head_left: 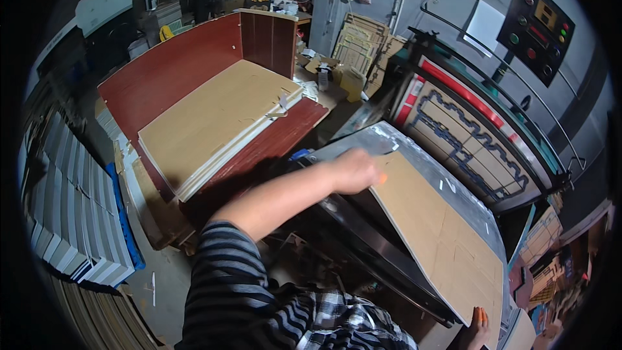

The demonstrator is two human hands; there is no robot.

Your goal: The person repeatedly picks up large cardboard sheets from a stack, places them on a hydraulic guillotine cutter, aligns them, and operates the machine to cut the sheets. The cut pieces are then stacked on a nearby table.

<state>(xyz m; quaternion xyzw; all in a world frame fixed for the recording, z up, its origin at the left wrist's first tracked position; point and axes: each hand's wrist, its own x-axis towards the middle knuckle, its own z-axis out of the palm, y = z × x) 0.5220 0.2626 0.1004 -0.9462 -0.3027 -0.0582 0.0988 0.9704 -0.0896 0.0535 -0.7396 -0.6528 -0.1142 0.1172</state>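
A brown cardboard sheet (pixel 435 228) lies on the slanted metal bed (pixel 363 144) of a die-cutting press. My left hand (pixel 355 171) grips the sheet's upper left corner, fingers curled over the edge. My right hand (pixel 478 329) holds the sheet's lower corner near the bottom of the picture; only its fingers with orange tips show. My striped sleeve reaches across from the lower left.
A stack of cardboard sheets (pixel 217 120) rests on a red-brown wooden table (pixel 175 65) to the left. The press's upright die plate (pixel 463 142) stands to the right, a control panel (pixel 538 23) above it. Stacked white-edged boards (pixel 71 214) fill the far left.
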